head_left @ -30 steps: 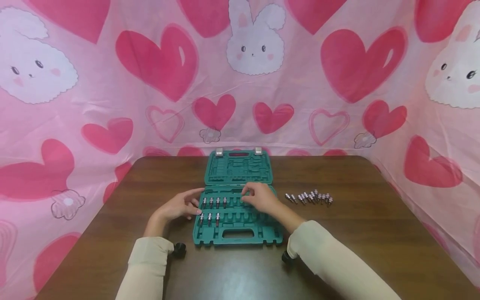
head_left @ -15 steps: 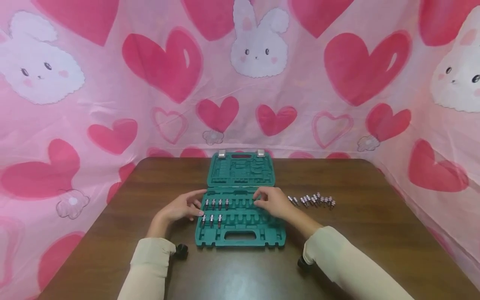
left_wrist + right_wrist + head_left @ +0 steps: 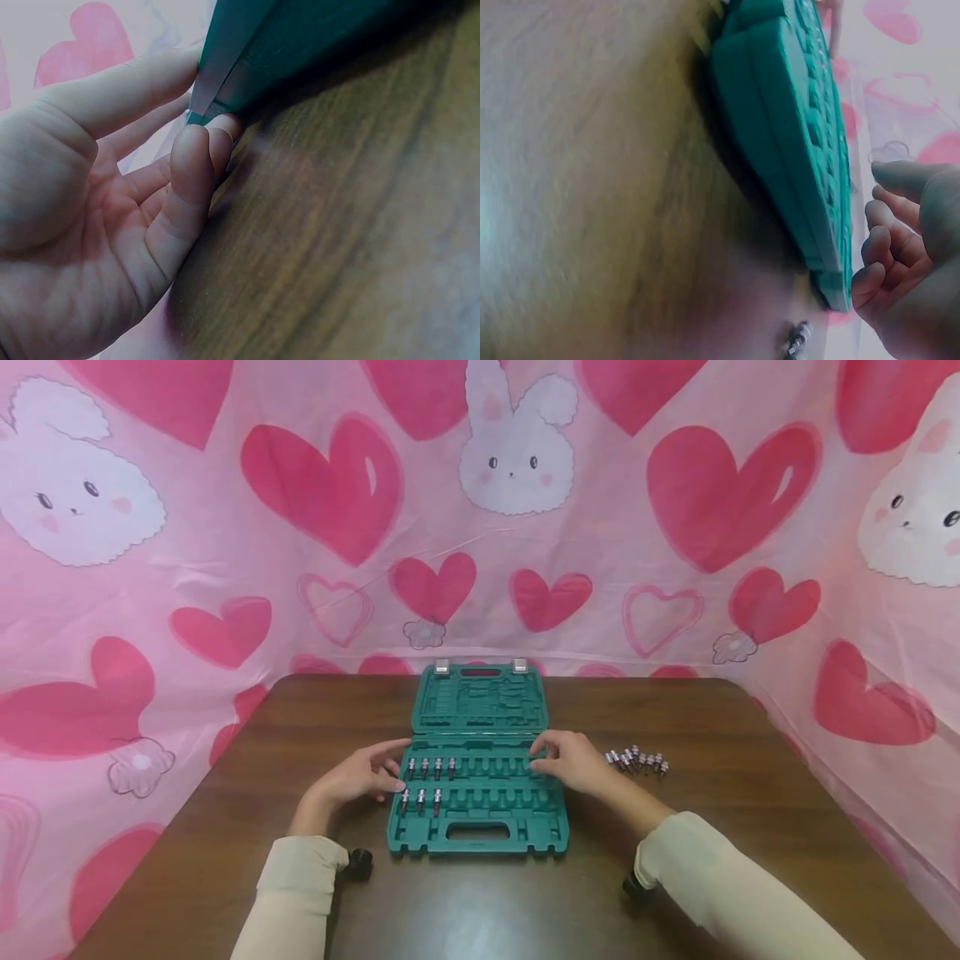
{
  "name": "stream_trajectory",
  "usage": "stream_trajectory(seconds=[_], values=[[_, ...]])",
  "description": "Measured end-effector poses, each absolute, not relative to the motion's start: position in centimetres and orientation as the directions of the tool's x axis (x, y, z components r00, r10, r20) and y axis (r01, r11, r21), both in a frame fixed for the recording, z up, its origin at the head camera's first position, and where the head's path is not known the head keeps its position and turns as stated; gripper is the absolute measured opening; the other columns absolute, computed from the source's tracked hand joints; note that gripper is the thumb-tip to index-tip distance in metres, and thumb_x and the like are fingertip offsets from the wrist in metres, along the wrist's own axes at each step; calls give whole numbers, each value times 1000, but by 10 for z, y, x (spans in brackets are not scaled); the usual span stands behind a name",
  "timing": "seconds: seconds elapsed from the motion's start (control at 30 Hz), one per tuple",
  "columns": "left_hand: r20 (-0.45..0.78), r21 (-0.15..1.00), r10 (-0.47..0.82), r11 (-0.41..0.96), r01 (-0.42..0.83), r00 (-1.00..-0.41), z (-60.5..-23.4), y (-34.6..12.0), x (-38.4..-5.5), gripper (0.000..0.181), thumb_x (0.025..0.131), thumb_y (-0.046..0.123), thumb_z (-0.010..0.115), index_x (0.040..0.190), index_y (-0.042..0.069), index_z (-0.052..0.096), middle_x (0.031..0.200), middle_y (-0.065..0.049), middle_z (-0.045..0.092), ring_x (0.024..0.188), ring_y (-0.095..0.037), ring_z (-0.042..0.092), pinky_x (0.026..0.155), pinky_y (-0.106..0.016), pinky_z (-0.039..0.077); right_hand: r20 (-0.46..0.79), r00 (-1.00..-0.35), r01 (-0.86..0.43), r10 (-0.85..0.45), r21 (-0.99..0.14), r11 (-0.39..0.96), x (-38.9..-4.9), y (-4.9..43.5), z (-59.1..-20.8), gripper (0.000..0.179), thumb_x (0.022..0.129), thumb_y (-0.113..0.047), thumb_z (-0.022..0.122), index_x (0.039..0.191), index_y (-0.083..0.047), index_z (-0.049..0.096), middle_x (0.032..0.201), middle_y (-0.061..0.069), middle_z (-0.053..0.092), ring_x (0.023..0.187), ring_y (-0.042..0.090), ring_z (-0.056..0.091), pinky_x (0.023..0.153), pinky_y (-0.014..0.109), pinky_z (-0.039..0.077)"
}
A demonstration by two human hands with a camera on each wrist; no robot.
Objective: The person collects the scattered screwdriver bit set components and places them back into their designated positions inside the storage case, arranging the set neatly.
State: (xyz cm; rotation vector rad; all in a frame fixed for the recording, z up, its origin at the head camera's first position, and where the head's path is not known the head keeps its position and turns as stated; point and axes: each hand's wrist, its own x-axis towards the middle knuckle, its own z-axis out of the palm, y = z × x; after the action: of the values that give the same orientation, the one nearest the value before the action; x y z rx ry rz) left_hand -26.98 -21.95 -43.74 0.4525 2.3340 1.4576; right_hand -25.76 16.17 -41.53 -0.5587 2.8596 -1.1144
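Observation:
A green molded socket case (image 3: 478, 832) lies open on the table, its lid folded back. Chrome bit sockets (image 3: 438, 767) fill the left end of its upper row; three bit sockets (image 3: 421, 801) stand at the left of the lower row. At the case's left edge my left hand (image 3: 362, 774) grips the side, thumb and fingers touching the wall in the left wrist view. My right hand (image 3: 573, 763) hovers over the right end of the upper row. In the right wrist view its fingers (image 3: 881, 244) are loosely bent, with nothing visible between them.
Right of the case lies a loose pile of bit sockets (image 3: 637, 760). The wooden table (image 3: 750, 827) stretches out on both sides, and a pink curtain (image 3: 480, 535) with hearts and rabbits hangs behind it.
My right hand has moved rightward along the upper row, from its middle to its right end, and now covers the nearest loose sockets. My left hand stays at the case's edge.

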Motion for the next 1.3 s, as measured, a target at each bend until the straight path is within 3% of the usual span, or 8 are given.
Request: stream_trajectory(seconds=[0.33, 0.73, 1.3], values=[[-119, 901, 438, 425, 88, -891, -441, -220, -273, 75, 84, 14, 76, 150, 14, 39, 100, -14, 61, 85, -27, 59, 67, -39, 55, 114, -951, -287, -287, -663, 691, -259, 186, -413, 20, 88, -18, 74, 104, -8, 69, 68, 2, 54, 61, 19, 50, 54, 34, 44], [-115, 898, 448, 428, 100, -886, -443, -224, -273, 76, 84, 14, 76, 150, 14, 38, 99, -13, 61, 83, -27, 59, 66, -39, 55, 249, -928, -372, -277, -592, 714, -258, 216, -427, 21, 85, -18, 77, 102, -10, 69, 80, -3, 60, 74, 18, 54, 64, 33, 48], [-108, 901, 456, 420, 107, -884, -445, -221, -276, 74, 85, 15, 76, 149, 15, 40, 100, -14, 62, 83, -28, 61, 68, -39, 56, 205, -948, -316, -242, -544, 778, -249, 258, -440, 20, 84, -19, 78, 101, -14, 68, 78, -4, 57, 70, 17, 52, 60, 34, 43]])
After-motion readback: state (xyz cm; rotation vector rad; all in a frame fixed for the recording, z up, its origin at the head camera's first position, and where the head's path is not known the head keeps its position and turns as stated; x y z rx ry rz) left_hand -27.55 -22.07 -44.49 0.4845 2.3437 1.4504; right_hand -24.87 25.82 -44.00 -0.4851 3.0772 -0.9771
